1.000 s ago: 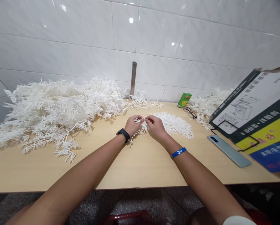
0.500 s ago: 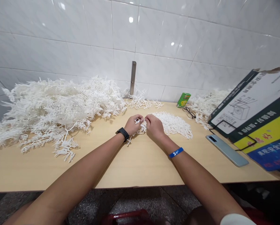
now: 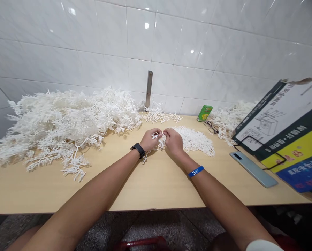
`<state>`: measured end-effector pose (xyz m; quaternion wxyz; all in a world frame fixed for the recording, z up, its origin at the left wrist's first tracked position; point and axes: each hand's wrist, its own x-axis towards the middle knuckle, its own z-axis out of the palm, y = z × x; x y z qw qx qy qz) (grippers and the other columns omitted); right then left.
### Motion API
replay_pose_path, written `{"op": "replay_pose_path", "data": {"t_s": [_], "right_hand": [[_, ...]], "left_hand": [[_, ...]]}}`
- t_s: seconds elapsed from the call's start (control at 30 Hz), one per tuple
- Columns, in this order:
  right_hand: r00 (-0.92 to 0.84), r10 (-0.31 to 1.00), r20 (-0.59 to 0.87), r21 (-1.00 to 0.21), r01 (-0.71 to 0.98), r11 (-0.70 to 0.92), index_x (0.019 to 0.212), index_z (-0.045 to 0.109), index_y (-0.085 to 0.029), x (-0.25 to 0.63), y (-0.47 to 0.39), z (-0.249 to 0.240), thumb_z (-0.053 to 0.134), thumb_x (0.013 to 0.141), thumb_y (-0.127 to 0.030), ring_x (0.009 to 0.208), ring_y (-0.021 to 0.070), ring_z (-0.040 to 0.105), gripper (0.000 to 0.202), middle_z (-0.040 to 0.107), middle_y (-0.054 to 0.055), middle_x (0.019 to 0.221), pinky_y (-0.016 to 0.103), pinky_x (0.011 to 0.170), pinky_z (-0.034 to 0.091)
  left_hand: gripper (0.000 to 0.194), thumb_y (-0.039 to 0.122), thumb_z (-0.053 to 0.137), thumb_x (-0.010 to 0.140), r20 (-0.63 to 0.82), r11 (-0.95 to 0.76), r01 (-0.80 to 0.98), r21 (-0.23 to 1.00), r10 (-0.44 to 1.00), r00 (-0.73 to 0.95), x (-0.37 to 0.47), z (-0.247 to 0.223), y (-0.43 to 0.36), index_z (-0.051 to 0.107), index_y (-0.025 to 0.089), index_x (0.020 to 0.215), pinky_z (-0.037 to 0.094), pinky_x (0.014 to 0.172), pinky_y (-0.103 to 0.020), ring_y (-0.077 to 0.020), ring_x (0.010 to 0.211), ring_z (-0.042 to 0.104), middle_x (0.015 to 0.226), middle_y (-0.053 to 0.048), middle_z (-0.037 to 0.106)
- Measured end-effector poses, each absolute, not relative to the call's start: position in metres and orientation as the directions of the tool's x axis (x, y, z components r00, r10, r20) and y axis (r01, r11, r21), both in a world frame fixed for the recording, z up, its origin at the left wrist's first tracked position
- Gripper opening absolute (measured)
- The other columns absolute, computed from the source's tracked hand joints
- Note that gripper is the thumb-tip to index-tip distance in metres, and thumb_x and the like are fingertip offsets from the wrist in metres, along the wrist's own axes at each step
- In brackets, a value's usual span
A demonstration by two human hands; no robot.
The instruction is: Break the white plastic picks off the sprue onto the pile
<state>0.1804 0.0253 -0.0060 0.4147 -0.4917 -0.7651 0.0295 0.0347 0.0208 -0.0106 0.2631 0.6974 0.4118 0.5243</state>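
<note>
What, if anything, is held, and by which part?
Thin white branching strands are in the bare left hand; which part it grips, and whether the bare right hand grips too, cannot be told.

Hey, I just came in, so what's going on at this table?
A person is working bare-handed over the table. The left hand holds some white branching strands, and the right hand has its fingertips drawn together close by; whether they grip a piece is too small to tell. A big tangled heap lies to the person's left, and a flatter pile of short white pieces lies just beyond the right hand.
</note>
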Motion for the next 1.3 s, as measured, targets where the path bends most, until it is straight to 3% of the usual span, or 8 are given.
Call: {"op": "replay_pose_path", "data": {"t_s": [0.37,0.53,0.7,0.9,1.13,1.3], "right_hand": [[-0.188,0.809,0.557,-0.544,0.653,0.526,0.076,0.057,-0.02,0.182,0.029,-0.006,0.038,0.089,-0.024,0.068,0.0168,0.048,0.023,0.058,0.002,0.073,0.027,0.061,0.031],[-0.316,0.801,0.508,-0.641,0.483,0.596,0.081,0.056,-0.019,0.185,0.029,-0.006,0.041,0.091,-0.035,0.066,0.0145,0.049,0.024,0.056,0.0,0.071,0.025,0.061,0.036],[-0.306,0.834,0.459,-0.703,0.449,0.552,0.081,0.059,-0.018,0.183,0.028,-0.002,0.049,0.087,-0.047,0.064,0.0137,0.051,0.031,0.061,0.002,0.075,0.025,0.061,0.038],[-0.303,0.834,0.46,-0.703,0.45,0.551,0.082,0.061,-0.017,0.186,0.035,-0.008,0.048,0.085,-0.036,0.066,0.0142,0.051,0.023,0.061,0.002,0.074,0.026,0.062,0.039],[-0.3,0.841,0.451,-0.716,0.44,0.542,0.078,0.058,-0.018,0.186,0.035,-0.01,0.047,0.085,-0.035,0.066,0.0144,0.051,0.021,0.058,0.0,0.07,0.026,0.062,0.039],[-0.259,0.815,0.519,-0.691,0.434,0.578,0.092,0.06,-0.018,0.186,0.033,-0.005,0.048,0.086,-0.034,0.072,0.0149,0.055,0.02,0.063,0.003,0.086,0.027,0.067,0.042]], "left_hand": [[0.019,0.035,0.061,0.078,0.493,-0.485,0.287,0.826,0.869,0.048,0.033,-0.016,0.025,0.061,0.016,0.079,0.045,0.071,-0.028,-0.0159,0.074,0.055,0.077,-0.003,0.063],[0.021,0.036,0.06,0.08,0.477,-0.44,0.298,0.847,0.877,-0.062,0.031,-0.014,0.023,0.062,0.015,0.081,0.047,0.072,-0.029,-0.0164,0.076,0.058,0.08,-0.004,0.065],[0.017,0.032,0.06,0.08,0.469,-0.437,0.313,0.843,0.883,-0.032,0.033,-0.011,0.02,0.06,0.015,0.082,0.047,0.071,-0.028,-0.0159,0.075,0.057,0.079,-0.003,0.064],[0.017,0.031,0.056,0.083,0.498,-0.462,0.383,0.8,0.867,0.006,0.034,-0.011,0.019,0.063,0.016,0.083,0.046,0.073,-0.028,-0.0166,0.078,0.059,0.084,-0.005,0.066],[0.012,0.027,0.058,0.081,0.559,-0.495,0.496,0.714,0.829,0.024,0.033,-0.012,0.019,0.063,0.016,0.085,0.046,0.074,-0.03,-0.0171,0.077,0.059,0.085,-0.005,0.067],[0.011,0.027,0.058,0.082,0.575,-0.496,0.513,0.7,0.818,0.007,0.031,-0.013,0.02,0.062,0.017,0.081,0.046,0.072,-0.029,-0.0163,0.075,0.058,0.081,-0.004,0.067]]}}
